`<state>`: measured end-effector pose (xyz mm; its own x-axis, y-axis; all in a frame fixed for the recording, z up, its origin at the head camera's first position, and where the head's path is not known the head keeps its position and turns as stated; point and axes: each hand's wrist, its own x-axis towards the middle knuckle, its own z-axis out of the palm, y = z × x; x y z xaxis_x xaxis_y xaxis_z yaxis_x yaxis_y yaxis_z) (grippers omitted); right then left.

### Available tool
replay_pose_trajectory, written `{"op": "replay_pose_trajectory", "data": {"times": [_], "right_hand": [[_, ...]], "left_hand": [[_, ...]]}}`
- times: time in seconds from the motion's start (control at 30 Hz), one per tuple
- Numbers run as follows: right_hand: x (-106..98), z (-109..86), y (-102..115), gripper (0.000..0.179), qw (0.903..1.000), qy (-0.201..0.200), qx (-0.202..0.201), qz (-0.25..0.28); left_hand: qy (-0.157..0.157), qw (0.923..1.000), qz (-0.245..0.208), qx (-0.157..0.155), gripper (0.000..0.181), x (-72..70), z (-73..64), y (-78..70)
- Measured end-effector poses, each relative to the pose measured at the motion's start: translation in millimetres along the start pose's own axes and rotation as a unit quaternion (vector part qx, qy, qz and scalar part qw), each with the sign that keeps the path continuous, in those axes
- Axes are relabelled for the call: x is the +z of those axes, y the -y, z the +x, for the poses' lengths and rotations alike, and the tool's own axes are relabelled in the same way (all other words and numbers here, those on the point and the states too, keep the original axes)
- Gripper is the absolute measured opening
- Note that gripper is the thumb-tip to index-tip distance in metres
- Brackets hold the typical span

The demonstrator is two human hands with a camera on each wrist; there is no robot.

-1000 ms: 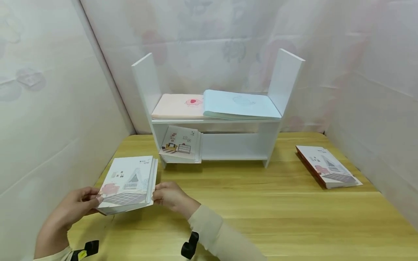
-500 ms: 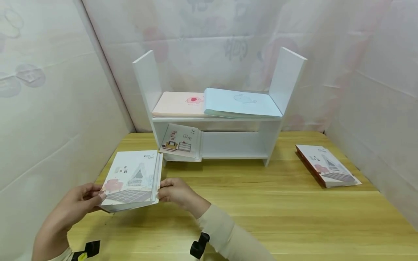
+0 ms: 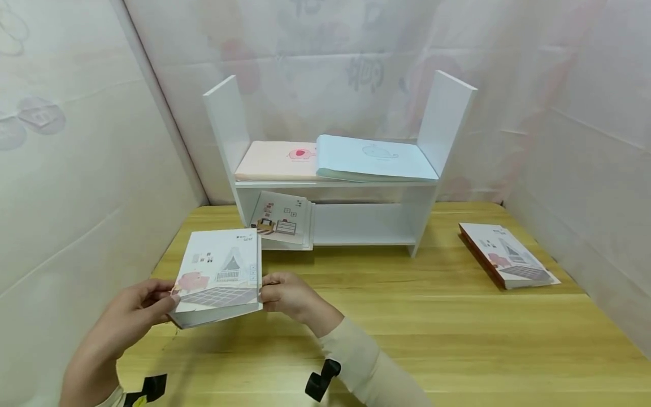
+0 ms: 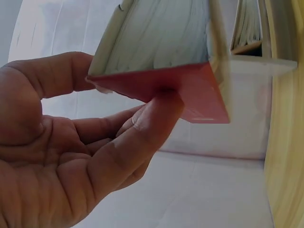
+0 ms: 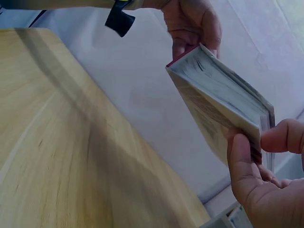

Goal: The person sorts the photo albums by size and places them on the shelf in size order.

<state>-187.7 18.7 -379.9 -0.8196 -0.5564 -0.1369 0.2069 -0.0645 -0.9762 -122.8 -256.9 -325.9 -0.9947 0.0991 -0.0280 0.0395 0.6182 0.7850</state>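
The thick hardcover book (image 3: 218, 271) was held above the wooden tabletop (image 3: 407, 339) in the lower left of the head frame, just in front of the white shelf (image 3: 363, 223) at its left end. The left hand (image 3: 133, 314) had thumb and fingers clamped on the spine side, and the right hand (image 3: 292, 297) pinched the opposite edge. From its thickness it would likely feel fairly heavy, with stiff boards, a smooth cover that might slip, and pages apt to fan if only one cover were gripped; spine and fore-edge together seemed the soundest hold. The left wrist view bared the red spine (image 4: 202, 102), barely visible from the head; the right wrist view showed the page block (image 5: 218, 85) between the covers.
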Motion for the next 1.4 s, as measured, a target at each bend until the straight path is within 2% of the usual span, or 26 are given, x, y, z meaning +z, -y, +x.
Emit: {"op": "replay_pose_trajectory", "data": {"times": [0.27, 0.43, 0.6, 0.87, 1.13, 1.4], "right_hand": [[-15, -10.0, 4, 0.040, 0.9989, -0.011, -0.023, 0.038], [-25, -13.7, 6, 0.039, 0.9983, -0.008, -0.032, 0.048], [-36, -15.9, 7, 0.037, 0.9977, -0.008, -0.042, 0.052], [-55, -17.8, 10, 0.028, 0.9968, -0.011, -0.050, 0.061], [-76, -22.3, 14, 0.035, 0.9970, -0.017, -0.054, 0.052], [-92, -31.0, 16, 0.033, 0.9975, -0.010, -0.062, 0.033]], "left_hand": [[-0.013, 0.9970, -0.064, 0.042, 0.040, 16.7, 4.1, -6.9], [-0.015, 0.9942, -0.091, 0.056, 0.047, 25.4, 8.4, -12.2], [-0.017, 0.9921, -0.111, 0.056, 0.056, 36.5, 13.0, -19.1], [-0.019, 0.9801, -0.189, 0.057, 0.052, 53.1, 23.2, -30.9], [-0.030, 0.9738, -0.220, 0.050, 0.049, 66.1, 32.7, -45.7], [-0.026, 0.9689, -0.243, 0.039, 0.050, 79.3, 36.2, -52.6]]}}
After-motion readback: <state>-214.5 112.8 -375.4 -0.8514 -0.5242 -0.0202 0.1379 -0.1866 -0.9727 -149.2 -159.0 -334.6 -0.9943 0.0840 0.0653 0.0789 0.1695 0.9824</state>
